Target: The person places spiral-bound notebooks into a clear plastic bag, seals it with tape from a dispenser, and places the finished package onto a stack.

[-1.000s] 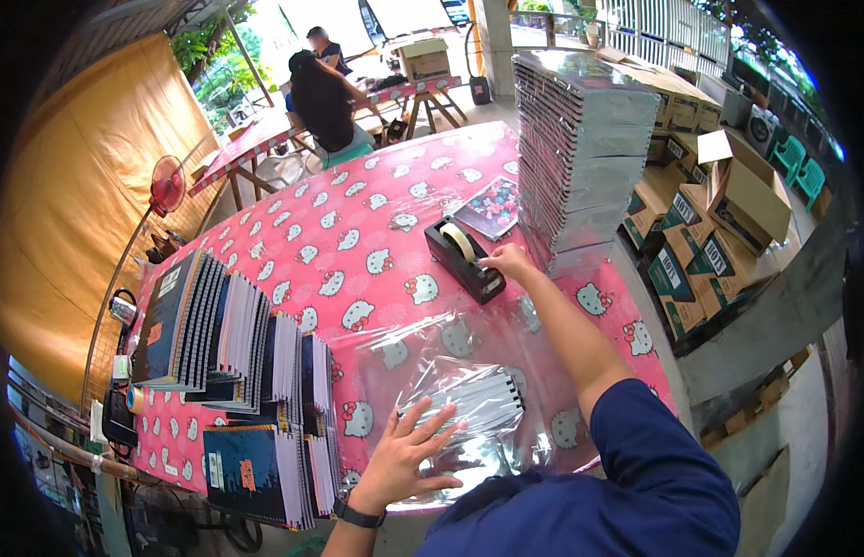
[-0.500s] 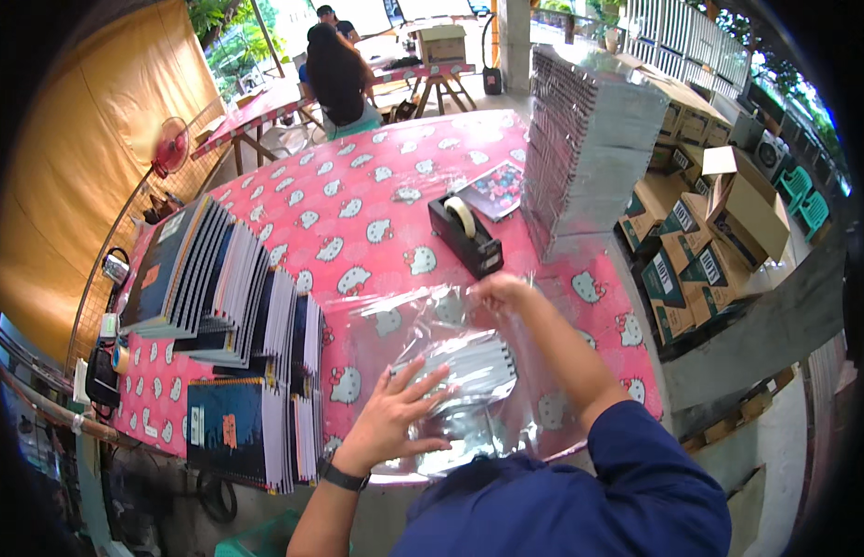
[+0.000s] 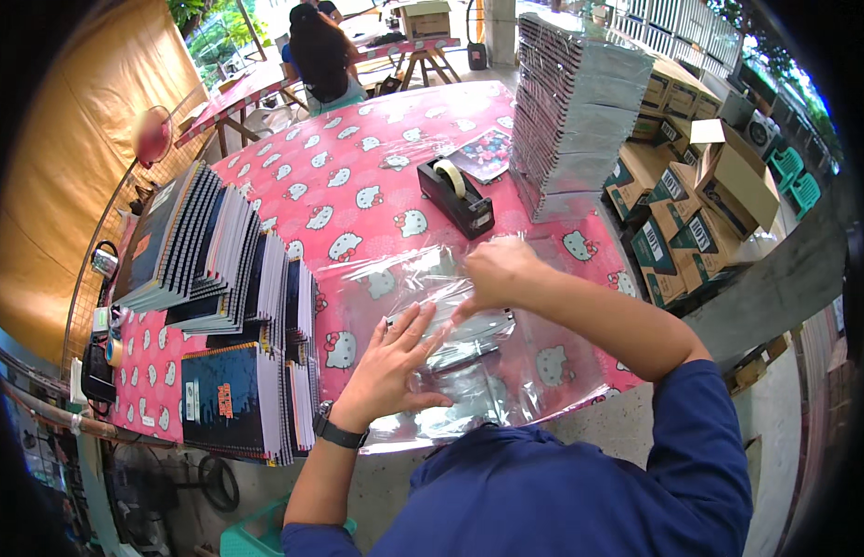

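A spiral-bound notebook (image 3: 469, 360) lies at the table's near edge under shiny clear plastic film (image 3: 520, 395). Glare hides much of its cover. My left hand (image 3: 395, 367), a dark watch on its wrist, rests open on the film with fingers spread. Just right of it, my right hand (image 3: 500, 272) is closed on the film above the notebook's far part, thumb pointing toward my left fingers. Beyond that hand stands a black tape dispenser (image 3: 455, 198) with a pale roll. Dark-covered spiral notebooks (image 3: 223, 399) are piled to my left.
A tall stack of plastic-wrapped spiral notebooks (image 3: 580, 121) stands at the right. A flowery printed sheet (image 3: 485, 153) lies beside it. The tablecloth (image 3: 367, 197) is pink. Cardboard boxes (image 3: 669, 246) fill the floor at right. A person (image 3: 322, 60) sits beyond the table.
My right hand has moved from the film's far right edge in over the notebook, its elbow swinging outward. My left hand stays on the film. The view has shifted slightly.
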The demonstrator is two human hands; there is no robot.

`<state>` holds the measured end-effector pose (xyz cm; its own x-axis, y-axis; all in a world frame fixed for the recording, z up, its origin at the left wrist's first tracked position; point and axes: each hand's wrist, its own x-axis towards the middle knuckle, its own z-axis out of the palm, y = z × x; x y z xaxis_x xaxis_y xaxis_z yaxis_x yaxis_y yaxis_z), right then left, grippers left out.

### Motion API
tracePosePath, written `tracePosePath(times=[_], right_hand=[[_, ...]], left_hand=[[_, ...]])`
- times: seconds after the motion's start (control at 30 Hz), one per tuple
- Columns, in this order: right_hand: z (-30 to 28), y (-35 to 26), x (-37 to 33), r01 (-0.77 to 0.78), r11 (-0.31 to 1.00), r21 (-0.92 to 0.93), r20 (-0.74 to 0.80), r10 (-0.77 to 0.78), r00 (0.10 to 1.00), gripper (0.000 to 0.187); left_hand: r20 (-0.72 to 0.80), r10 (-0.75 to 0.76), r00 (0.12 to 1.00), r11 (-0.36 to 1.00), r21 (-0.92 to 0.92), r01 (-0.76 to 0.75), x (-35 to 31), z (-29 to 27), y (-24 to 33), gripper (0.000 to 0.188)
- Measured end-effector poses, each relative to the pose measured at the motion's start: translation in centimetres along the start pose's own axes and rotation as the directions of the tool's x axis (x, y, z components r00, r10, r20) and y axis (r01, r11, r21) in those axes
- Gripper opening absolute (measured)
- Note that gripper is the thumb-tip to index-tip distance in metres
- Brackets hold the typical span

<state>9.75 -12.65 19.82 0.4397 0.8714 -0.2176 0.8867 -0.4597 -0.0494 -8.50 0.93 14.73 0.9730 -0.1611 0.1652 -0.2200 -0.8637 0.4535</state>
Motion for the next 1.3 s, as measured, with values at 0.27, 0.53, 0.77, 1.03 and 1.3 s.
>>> tracePosePath(times=[0.27,0.53,0.77,1.03,1.3], right_hand=[[3.4,-0.4,-4.9,0.707,0.663,0.248,-0.694,-0.388,0.607,0.018],[5.8,5.7,1.1,0.114,0.656,0.746,-0.334,0.220,0.917,0.028],[4.6,2.4,1.3,0.446,-0.472,0.760,-0.463,0.088,0.882,0.046],[4.3,0.3,1.5,0.501,0.376,0.780,-0.520,-0.058,0.853,0.022],[6.8,3.3,0.7,0.252,0.611,0.750,-0.322,0.005,0.947,0.029]], left_hand=[[-0.437,-0.087,0.895,0.985,0.096,0.143,-1.1,3.2,-1.4,0.033],[-0.770,-0.063,0.635,0.923,-0.288,-0.257,0.9,-3.2,1.0,0.041],[0.112,-0.451,0.885,0.426,-0.845,0.323,0.1,1.5,-5.8,0.063],[0.073,-0.313,0.947,0.575,-0.780,0.250,3.6,1.2,-5.3,0.053],[-0.049,-0.312,0.949,0.502,-0.856,0.121,2.3,1.0,-6.0,0.077]])
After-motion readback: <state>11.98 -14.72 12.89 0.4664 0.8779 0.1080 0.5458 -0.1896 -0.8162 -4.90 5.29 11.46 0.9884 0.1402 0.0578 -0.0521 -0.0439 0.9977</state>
